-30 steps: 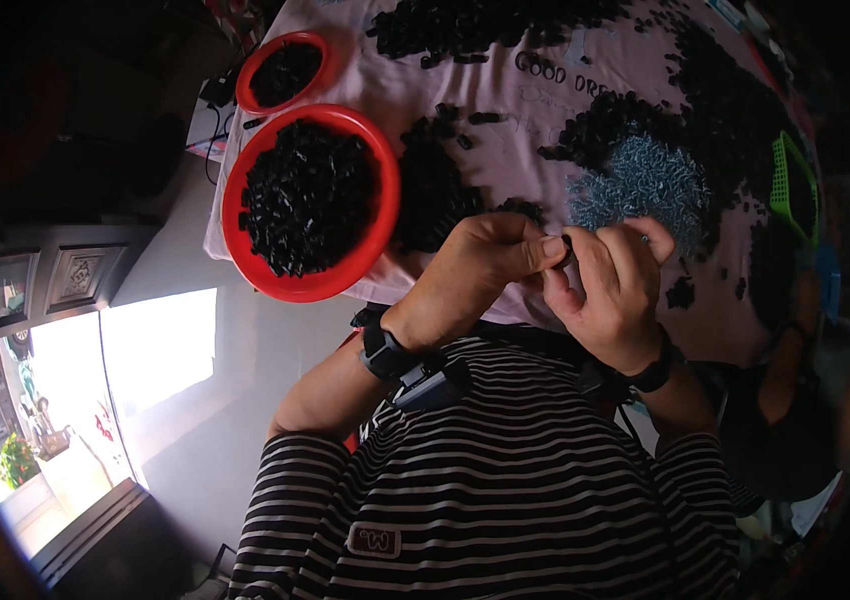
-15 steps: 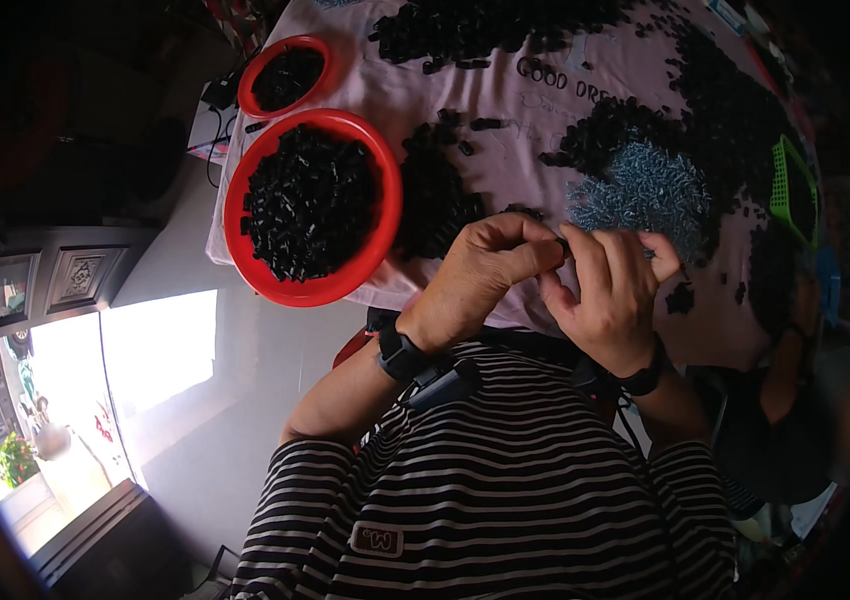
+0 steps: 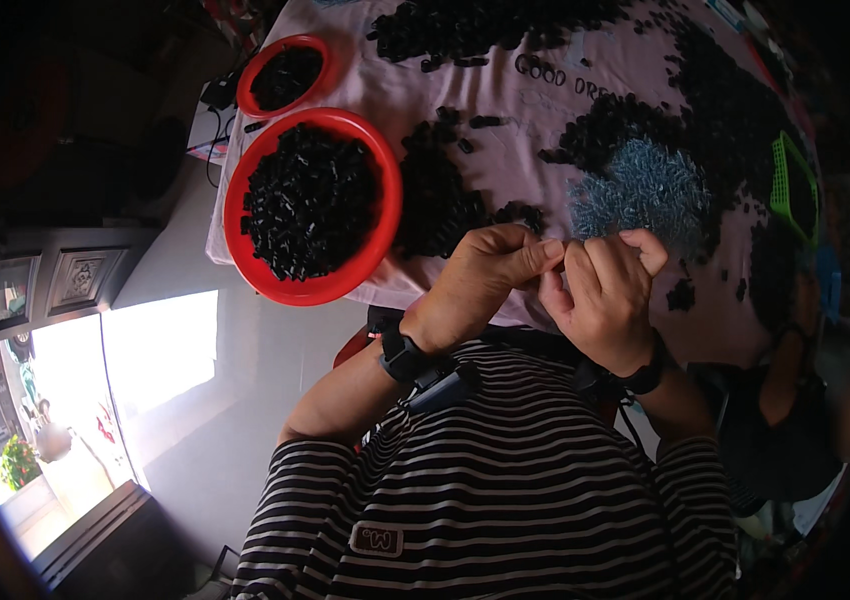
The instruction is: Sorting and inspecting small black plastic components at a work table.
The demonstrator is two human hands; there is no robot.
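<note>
Over the near edge of the cloth, my left hand (image 3: 485, 275) and my right hand (image 3: 605, 300) meet fingertip to fingertip. Thumb and forefinger are pinched together on each, and whatever sits between them is too small and covered to make out. Just beyond my right hand lies a heap of small silvery-blue screws (image 3: 640, 190). A pile of small black plastic parts (image 3: 435, 205) spreads beyond my left hand, with a few more black pieces (image 3: 519, 215) close to its knuckles.
To the left stands a large red basin (image 3: 392, 200) full of black parts, with a smaller red bowl (image 3: 245, 95) behind it. More black parts (image 3: 455, 30) cover the far side of the pink cloth (image 3: 535, 110). A green basket (image 3: 783, 180) and another person's arm (image 3: 780, 385) are at right.
Both hands have dropped slightly toward me, still pinched together. My right hand's fingers have curled in a little more. A few black pieces beyond my left hand show more fully.
</note>
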